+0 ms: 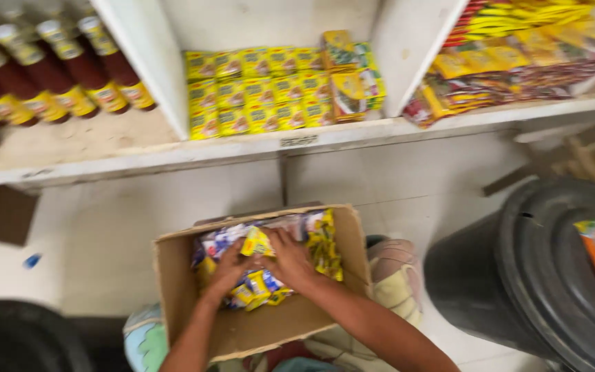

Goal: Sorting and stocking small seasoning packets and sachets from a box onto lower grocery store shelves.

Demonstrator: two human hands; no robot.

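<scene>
Left hand (227, 270) and right hand (290, 260) | both inside cardboard box (256, 331), fingers curled over yellow sachets (259, 286) heaped against box's far wall; grip hidden | white shelf (173, 148) beyond: stacked yellow packets (263, 93) mid-compartment, bottles (49, 76) at left end | black bin (518, 275) right of box

My left hand (228, 267) and right hand (289, 258) are in the cardboard box (242, 331), on the packets (259, 286). Shelf (173, 148) behind it: bottles (56, 76) left, stacked packs (263, 89) centre. Bin (518, 275) to my right.
</scene>
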